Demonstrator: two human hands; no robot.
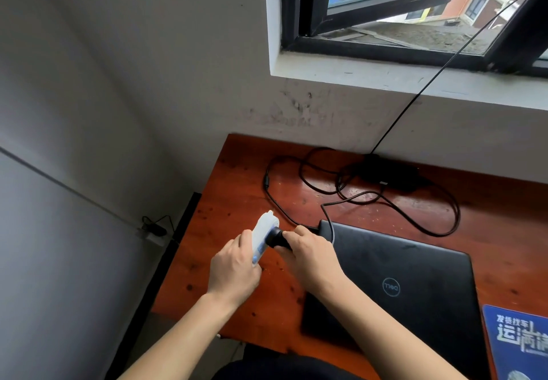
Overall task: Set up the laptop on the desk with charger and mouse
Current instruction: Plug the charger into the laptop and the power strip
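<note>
A closed black laptop (409, 279) lies on the reddish wooden desk (243, 178). My left hand (234, 270) grips a white power strip (264, 236), held tilted above the desk's left part. My right hand (311, 256) holds a black plug (277, 239) pressed against the strip's face. The black charger brick (388, 173) rests at the back of the desk by the wall, and its cable (415, 216) loops over the desk to the laptop's far left corner. No mouse is in view.
A blue mouse pad (519, 344) lies at the desk's right front edge. A thin black cable (444, 65) runs from the window down to the desk. A white wall socket with a black plug (154, 230) sits low on the left wall.
</note>
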